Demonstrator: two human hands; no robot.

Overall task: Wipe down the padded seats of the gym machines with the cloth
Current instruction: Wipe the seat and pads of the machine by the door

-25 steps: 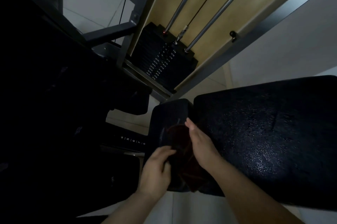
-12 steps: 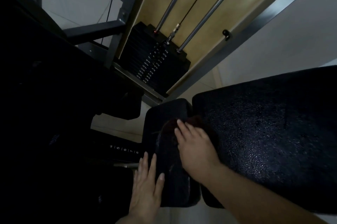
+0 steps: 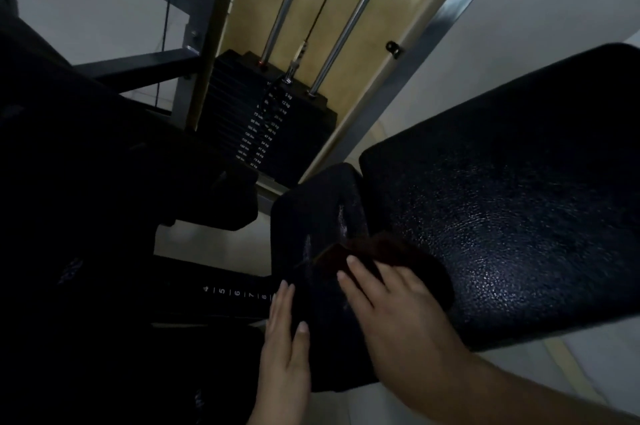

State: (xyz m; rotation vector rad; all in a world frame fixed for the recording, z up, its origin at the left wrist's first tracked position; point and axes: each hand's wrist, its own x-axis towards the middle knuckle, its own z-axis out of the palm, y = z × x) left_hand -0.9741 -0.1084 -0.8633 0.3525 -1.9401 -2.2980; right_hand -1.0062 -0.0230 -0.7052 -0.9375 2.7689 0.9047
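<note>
Low in the middle of the frame, a dark reddish cloth (image 3: 377,253) lies on the small pad (image 3: 318,217), bunched across the gap toward the big pad (image 3: 519,217) at right. Over it the right hand (image 3: 398,307) presses flat, fingers straight and close together, their tips reaching the cloth's near edge; most of the cloth shows just above and to the right of the knuckles. Beside it, at lower centre, the left hand (image 3: 285,341) rests with straight, loosely joined fingers against the small pad's left edge and holds nothing. Both pads are black and pebbled, the big one catching a dull shine. Left of the left hand runs a dark bar with a number scale (image 3: 237,292). Higher, at upper centre, stands the weight stack (image 3: 266,123) with two chrome rods (image 3: 349,19) and a cable rising before a tan panel. Frame tubes (image 3: 138,64) cross at upper left; the far left is too dark to read.
</note>
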